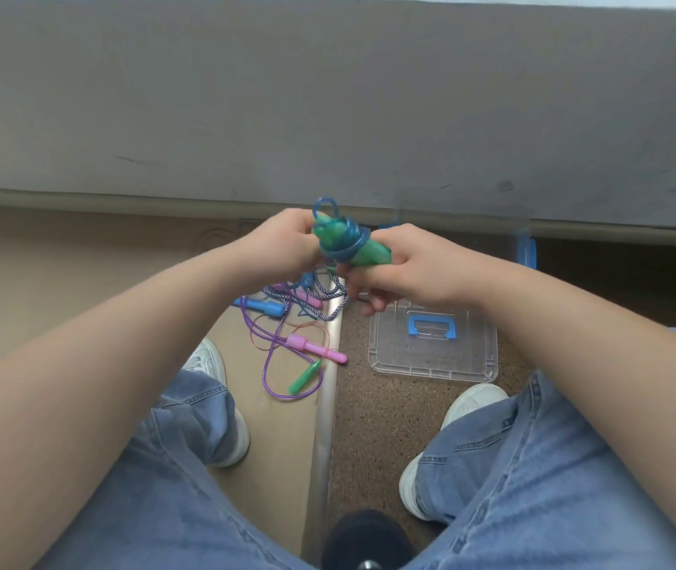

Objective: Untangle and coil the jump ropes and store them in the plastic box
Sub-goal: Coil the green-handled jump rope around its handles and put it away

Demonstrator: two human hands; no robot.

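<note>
Both hands hold one jump rope in the air above the floor. Its green handles [363, 250] lie together, and its blue cord [346, 240] is wound around them, with a small loop sticking up. My left hand [283, 244] grips the left end of the bundle. My right hand [406, 265] grips the right end. Below them on the floor lies a tangle of other ropes [287, 322]: a purple cord, a pink handle [316, 349], a green handle [305, 378], a blue handle [266, 308] and a braided blue-white rope. A clear plastic lid with a blue handle [431, 327] lies flat to the right.
A grey wall [328, 96] stands close in front with a skirting strip at its foot. A metal floor strip [326, 405] divides tan flooring from speckled brown flooring. My knees in jeans and white shoes [468, 401] flank the ropes. A blue object [527, 250] stands by the wall.
</note>
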